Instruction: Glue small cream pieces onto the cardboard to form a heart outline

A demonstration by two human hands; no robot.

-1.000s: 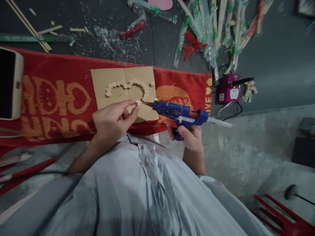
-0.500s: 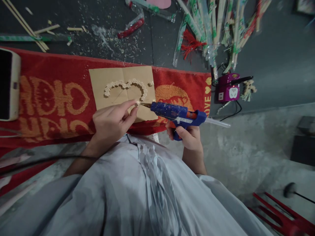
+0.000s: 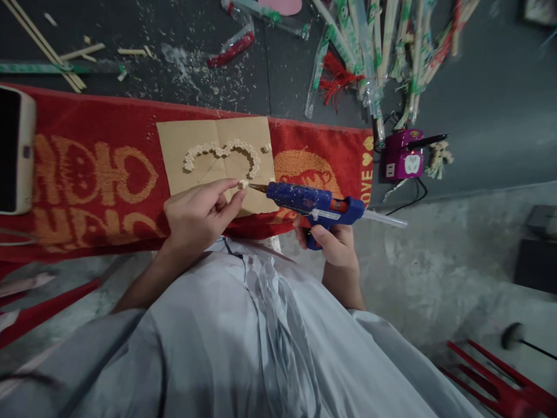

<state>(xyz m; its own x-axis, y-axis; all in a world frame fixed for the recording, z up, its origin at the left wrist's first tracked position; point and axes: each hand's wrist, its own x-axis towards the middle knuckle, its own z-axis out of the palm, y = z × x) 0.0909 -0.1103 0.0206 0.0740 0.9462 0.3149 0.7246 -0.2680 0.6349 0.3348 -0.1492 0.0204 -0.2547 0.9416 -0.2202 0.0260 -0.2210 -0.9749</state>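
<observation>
Between the thumb and forefinger of my left hand point(image 3: 198, 212) is a small pale piece point(image 3: 243, 184), apparently a cluster of short stick bits. My right hand point(image 3: 333, 244) grips the handle of a blue hot glue gun point(image 3: 304, 200), whose nozzle points left and meets or nearly meets that piece. A clear glue stick point(image 3: 387, 219) juts from the gun's rear. Below the pinch lies a brown cardboard sheet point(image 3: 178, 133), bearing a curved row of pale stick pieces point(image 3: 224, 151) shaped like the top of a heart. A loose pale bit point(image 3: 266, 148) rests near its right edge.
A red towel point(image 3: 96, 116) runs under the cardboard, with a phone point(image 3: 26, 157) at its left end. Wrapped chopsticks point(image 3: 374, 46) lie at the back right, near a purple power socket point(image 3: 402, 159) with a cord. Stick scraps and shavings point(image 3: 187, 69) litter the dark tabletop.
The hands, the piece and the glue gun stay almost still at the same spot. A dark cord at the lower left has swung downward.
</observation>
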